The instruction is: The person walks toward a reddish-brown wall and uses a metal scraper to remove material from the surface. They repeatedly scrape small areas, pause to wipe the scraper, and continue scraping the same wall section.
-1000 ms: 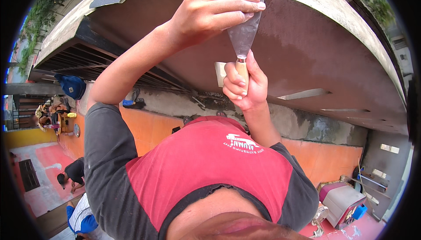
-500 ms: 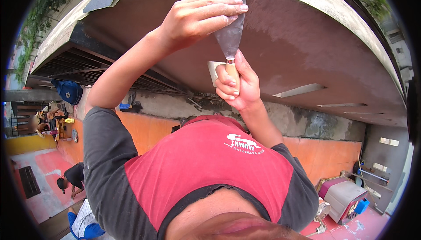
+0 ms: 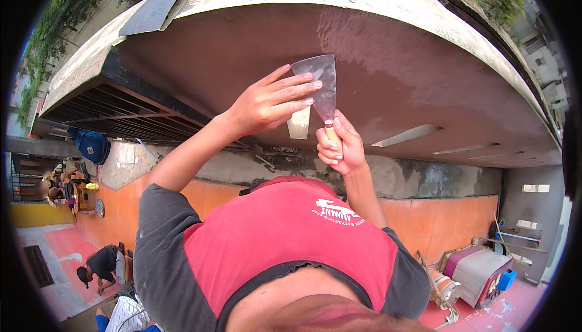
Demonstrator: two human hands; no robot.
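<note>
A putty knife with a wide grey metal blade [image 3: 325, 80] and a pale wooden handle is against a brown wall surface [image 3: 242, 38] in front of me. My right hand [image 3: 344, 144] is closed around its handle. The fingers of my left hand [image 3: 267, 106] are stretched out and spread, lying flat against the blade near its left edge. Above and right of the blade, parts of the wall surface look wet and shiny, with streaks [image 3: 388, 47]. My body hides some of the ground below.
Dark slatted metalwork [image 3: 121, 110] and a blue bag [image 3: 91, 145] are at the left. Rectangular openings [image 3: 406, 135] cut through the surface at right. A person [image 3: 106, 265] bends low at lower left. A bucket [image 3: 445, 286] and a grey-and-maroon machine [image 3: 476, 274] stand at lower right.
The putty knife and both hands have moved lower in the view, down the wall toward my body. My left fingers have spread apart on the blade. My right hand keeps its grip.
</note>
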